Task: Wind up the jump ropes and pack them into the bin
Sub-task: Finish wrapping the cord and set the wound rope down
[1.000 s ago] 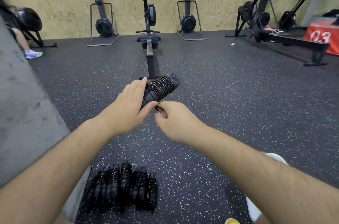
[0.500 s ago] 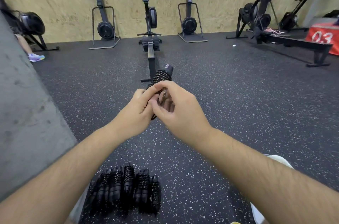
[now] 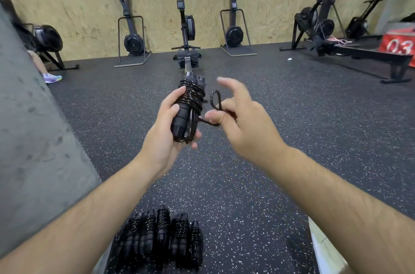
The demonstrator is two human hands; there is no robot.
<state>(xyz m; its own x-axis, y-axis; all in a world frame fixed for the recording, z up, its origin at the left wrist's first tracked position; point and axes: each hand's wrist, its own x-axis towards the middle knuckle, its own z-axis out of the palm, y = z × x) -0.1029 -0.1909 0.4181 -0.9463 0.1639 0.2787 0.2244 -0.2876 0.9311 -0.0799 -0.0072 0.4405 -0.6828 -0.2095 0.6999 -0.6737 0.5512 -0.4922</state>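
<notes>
Along the bottom edge, at lower centre, a row of wound ropes lies side by side, each with its cord coiled tight round paired handles; they appear to rest on the speckled floor, so that much winding looks done but not the packing. I cannot pick out the bin for certain: a pale strip at the row's lower left and a pale shape in the lower right corner could each be part of one, and neither shows any contents. Above, at mid-frame, the left hand grips another rope upright, fingers and thumb curled round its two handles, with most of the cord already wrapped round them. Just right of it, the right hand pinches the last free loop of cord between thumb and curled fingers, the forefinger raised and blurred. By my reading this rope is nearly finished, with only that loop to tuck or wrap before it joins the row; after that every bundle has yet to go into the bin. Whether more ropes wait out of view I cannot tell. Further off, a rower stands at upper centre, and a red box marked 03 sits at upper right, its inside hidden.
</notes>
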